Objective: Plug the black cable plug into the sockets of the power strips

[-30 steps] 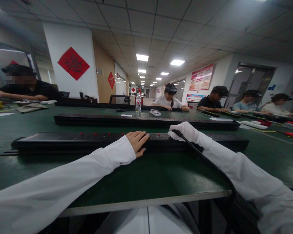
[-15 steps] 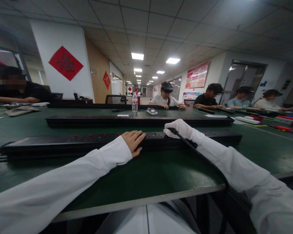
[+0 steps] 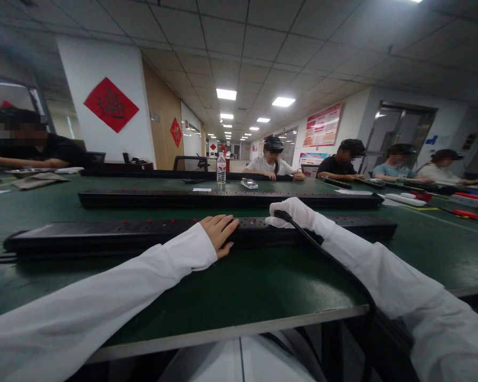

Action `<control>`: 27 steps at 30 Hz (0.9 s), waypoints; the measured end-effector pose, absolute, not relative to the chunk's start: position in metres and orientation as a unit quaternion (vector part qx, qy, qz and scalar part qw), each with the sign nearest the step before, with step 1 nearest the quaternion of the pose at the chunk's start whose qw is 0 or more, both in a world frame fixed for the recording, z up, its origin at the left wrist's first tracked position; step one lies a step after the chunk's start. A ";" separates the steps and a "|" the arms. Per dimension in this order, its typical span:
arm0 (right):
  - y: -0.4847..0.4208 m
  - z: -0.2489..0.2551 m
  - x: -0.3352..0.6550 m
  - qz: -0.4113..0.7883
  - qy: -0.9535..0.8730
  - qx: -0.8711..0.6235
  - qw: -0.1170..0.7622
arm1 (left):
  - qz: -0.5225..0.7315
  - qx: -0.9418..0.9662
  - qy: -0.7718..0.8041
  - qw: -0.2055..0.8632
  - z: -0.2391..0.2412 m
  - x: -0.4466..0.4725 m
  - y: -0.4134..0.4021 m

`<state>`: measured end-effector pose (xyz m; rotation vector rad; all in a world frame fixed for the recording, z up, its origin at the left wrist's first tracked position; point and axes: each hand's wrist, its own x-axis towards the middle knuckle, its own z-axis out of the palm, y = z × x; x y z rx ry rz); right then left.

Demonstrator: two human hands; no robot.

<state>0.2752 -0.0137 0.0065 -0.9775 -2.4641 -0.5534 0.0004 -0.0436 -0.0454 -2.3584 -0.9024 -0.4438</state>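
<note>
A long black power strip (image 3: 103, 233) with small red switches lies across the green table (image 3: 242, 286) in front of me. My bare left hand (image 3: 220, 232) rests on its middle, fingers curled over the top and front edge. My right hand (image 3: 292, 213), in a white glove, sits on the strip a little to the right, closed around the end of a thick black cable (image 3: 334, 265). The cable runs back over my right sleeve and drops past the table's near edge.
A second long power strip (image 3: 223, 199) lies parallel behind the first, a third (image 3: 163, 173) further back. A water bottle (image 3: 221, 168) and a small white device (image 3: 249, 183) stand beyond. One person sits at the far left, several more across the table and along the right.
The view shifted slightly. My right hand with the cable end has moved a little left along the strip; my left hand stays in place.
</note>
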 end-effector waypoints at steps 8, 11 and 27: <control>-0.011 0.004 0.276 -0.205 -0.880 -0.372 0.214 | -0.155 -0.883 -0.343 0.282 -0.044 0.001 -0.046; -0.011 0.002 0.277 -0.207 -0.877 -0.376 0.215 | -0.157 -0.885 -0.339 0.279 -0.043 0.000 -0.046; -0.023 0.014 0.278 -0.159 -0.868 -0.371 0.289 | -0.164 -0.885 -0.335 0.277 -0.045 0.000 -0.043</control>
